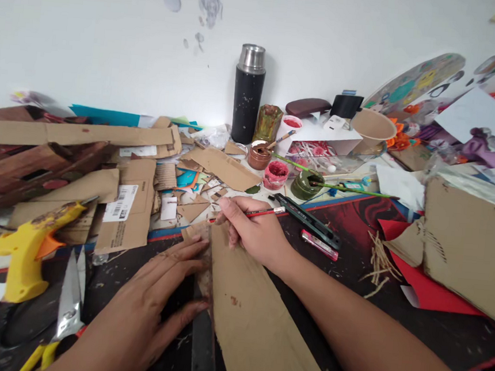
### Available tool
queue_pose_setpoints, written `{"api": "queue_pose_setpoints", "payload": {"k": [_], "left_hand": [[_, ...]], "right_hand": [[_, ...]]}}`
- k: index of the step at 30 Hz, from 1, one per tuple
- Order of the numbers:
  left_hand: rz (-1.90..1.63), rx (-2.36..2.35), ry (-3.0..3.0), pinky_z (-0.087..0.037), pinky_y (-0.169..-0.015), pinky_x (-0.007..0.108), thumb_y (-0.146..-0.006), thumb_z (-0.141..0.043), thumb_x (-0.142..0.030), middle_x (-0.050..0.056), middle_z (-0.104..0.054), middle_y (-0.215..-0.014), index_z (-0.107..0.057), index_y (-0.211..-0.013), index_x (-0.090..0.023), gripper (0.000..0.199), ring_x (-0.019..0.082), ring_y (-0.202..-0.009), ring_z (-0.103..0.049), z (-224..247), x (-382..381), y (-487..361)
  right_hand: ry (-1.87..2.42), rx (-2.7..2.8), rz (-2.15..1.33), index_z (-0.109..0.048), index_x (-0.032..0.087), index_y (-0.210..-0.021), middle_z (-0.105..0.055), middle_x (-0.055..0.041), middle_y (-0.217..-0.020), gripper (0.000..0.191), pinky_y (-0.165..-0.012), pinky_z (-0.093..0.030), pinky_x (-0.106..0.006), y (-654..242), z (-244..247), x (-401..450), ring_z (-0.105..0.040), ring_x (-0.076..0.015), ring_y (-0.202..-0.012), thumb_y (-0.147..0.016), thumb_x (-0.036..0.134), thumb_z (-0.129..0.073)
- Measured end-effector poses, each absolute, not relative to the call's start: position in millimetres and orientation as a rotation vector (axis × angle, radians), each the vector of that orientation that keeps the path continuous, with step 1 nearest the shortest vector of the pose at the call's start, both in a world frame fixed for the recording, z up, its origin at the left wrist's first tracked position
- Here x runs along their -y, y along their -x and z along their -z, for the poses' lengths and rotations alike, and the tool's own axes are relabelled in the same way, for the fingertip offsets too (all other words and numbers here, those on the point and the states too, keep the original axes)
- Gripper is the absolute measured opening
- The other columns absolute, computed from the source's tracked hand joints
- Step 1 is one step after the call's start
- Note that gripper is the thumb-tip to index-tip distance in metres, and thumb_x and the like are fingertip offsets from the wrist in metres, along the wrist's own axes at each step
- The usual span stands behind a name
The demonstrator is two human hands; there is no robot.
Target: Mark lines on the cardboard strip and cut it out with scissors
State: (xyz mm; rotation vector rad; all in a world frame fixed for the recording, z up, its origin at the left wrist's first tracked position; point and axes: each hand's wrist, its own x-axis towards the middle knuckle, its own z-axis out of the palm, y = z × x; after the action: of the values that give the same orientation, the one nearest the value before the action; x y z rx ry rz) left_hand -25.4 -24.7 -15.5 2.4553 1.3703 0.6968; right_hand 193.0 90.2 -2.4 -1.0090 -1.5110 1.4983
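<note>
My left hand (164,293) lies with its fingers stretched out, pressing a dark metal ruler (204,349) down along the left edge of a long cardboard strip (256,325). In my right hand (256,227) a red pencil (265,212) is pinched, its tip near the strip's far end beside my left fingertips. The strip lies lengthwise, its wide end towards me, with a small brown stain in the middle. Just beyond my right hand rest a dark green box cutter (307,221) and a pink blade case (319,245).
To the left lie a yellow glue gun (29,253), scissors (71,297) and cardboard scraps (127,204). A black thermos (249,96) stands by the wall, near paint pots (275,175) and a green jar (306,185) with a brush across it. A large cardboard piece (471,245) sits at right.
</note>
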Motion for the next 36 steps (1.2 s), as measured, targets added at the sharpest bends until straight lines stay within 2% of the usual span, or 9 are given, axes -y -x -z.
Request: {"api": "queue_pose_setpoints", "payload": {"k": [8, 36], "left_hand": [[-0.701, -1.366, -2.445, -0.059, -0.118, 0.051, -0.107, -0.066, -0.053, 0.010, -0.064, -0.162, -0.065, -0.137, -0.029, 0.038, 0.033, -0.148, -0.063, 17.4, 24.2, 25.4], [-0.706, -1.359, -2.465, -0.060, -0.116, 0.051, -0.109, -0.063, -0.052, 0.010, -0.066, -0.161, -0.064, -0.138, -0.028, 0.038, 0.033, -0.148, -0.063, 17.3, 24.2, 23.8]], "right_hand": [[1.022, 1.548, -1.476, -0.069, 0.022, -0.082, -0.058, 0.0044, -0.052, 0.059, -0.051, -0.044, -0.026, -193.2, 1.1, -89.3, -0.057, -0.0133, -0.046, -0.103, 0.076, -0.060], [1.019, 1.593, -1.451, -0.070, 0.022, -0.081, -0.059, 0.0040, -0.052, 0.057, -0.053, -0.043, -0.027, -193.9, -1.0, -87.6, -0.057, -0.0139, -0.048, -0.105, 0.073, -0.060]]}}
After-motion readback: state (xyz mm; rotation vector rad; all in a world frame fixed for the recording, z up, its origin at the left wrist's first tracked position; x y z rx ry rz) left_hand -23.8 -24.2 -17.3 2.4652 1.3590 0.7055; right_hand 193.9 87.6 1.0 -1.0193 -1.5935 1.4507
